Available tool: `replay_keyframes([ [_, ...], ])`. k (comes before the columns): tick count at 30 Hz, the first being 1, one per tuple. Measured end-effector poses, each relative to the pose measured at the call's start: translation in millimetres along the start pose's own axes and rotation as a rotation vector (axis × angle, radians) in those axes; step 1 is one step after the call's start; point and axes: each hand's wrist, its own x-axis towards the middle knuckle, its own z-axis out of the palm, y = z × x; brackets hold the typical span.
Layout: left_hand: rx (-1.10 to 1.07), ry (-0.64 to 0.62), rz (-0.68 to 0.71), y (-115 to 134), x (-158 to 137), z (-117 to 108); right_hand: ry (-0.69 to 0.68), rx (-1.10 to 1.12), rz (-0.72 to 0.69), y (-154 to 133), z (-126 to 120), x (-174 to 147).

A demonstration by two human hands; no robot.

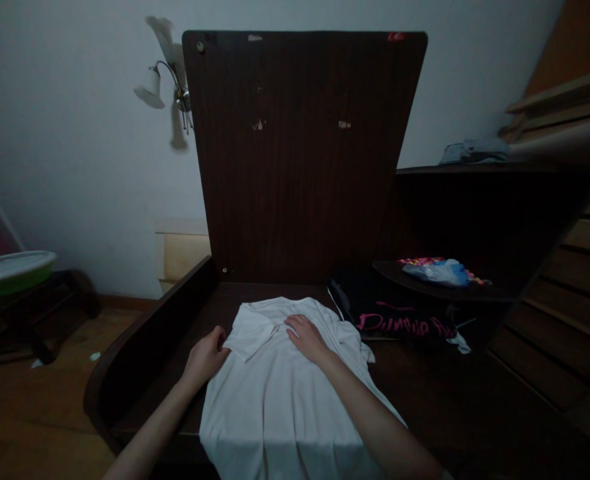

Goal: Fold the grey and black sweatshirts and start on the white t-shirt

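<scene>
A white T-shirt (295, 393) lies spread on the dark wooden bench top, its lower part hanging toward me over the front edge. One short sleeve (257, 337) is turned inward across the shirt's left side. My left hand (207, 357) is closed at the shirt's left edge, with the cloth between thumb and fingers. Flat on the upper middle of the shirt rests my right hand (306, 338), fingers stretched out and touching the fabric. Loose folds run down the cloth below it.
An upright dark wooden panel (299, 167) stands behind the bench, and a raised side board (145, 340) borders its left. To the right are a black bag with pink lettering (395, 320) and a shelf holding a plastic bag (437, 272). A green basin (15, 275) sits far left.
</scene>
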Motion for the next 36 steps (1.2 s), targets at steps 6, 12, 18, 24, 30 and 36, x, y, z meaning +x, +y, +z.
replay_keyframes([
  [6, 0.023, 0.005, -0.044, -4, 3, 0, -0.080, -0.126, 0.186, -30, -1, 20],
  [12, 0.034, 0.006, -0.080, -5, 4, 0, 0.020, 0.068, 0.138, -42, 23, 29],
  [18, -0.018, 0.059, -0.038, -5, 6, 2, 0.004, 0.097, 0.098, -40, 23, 25],
  [24, -0.147, 0.083, 0.022, -8, 7, 1, 0.054, 0.219, 0.191, -38, 14, 22],
  [30, -0.201, 0.143, 0.039, -13, 8, 2, 0.063, 0.354, 0.178, -33, 16, 22],
  [36, -0.175, 0.090, 0.072, -11, 7, 1, 0.075, 0.656, 0.281, -35, 11, 25],
])
